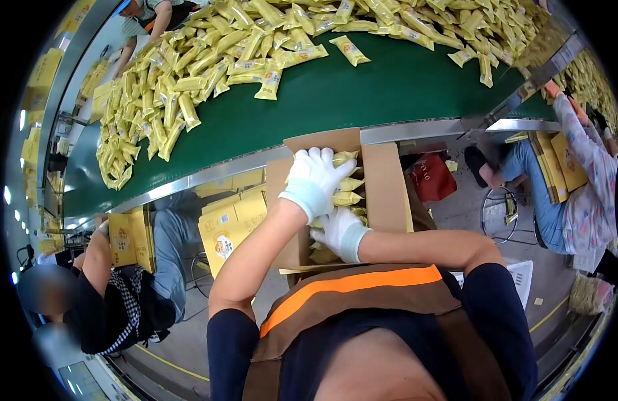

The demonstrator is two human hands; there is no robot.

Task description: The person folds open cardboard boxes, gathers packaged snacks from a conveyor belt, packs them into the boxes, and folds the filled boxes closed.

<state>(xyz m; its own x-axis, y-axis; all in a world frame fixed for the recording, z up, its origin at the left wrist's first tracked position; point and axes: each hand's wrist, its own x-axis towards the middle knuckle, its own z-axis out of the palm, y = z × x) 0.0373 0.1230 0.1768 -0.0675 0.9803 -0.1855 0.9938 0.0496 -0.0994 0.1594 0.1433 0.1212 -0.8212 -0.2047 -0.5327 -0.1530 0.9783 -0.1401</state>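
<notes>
White-gloved left hand (315, 176) spread over packets (347, 198) in carton (384, 190), right hand (338, 232), grip unclear

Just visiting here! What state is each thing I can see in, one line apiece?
Left hand: gloved, over boxed packets, grip unclear
Right hand: gloved, low in the box, grip unclear
Cardboard box: open, flaps spread
Boxed packets: wrapped, partly hidden
Green belt: partly covered, motion unclear
Belt packets: wrapped, mostly heaped
Red bag: open or shut, unclear
</notes>
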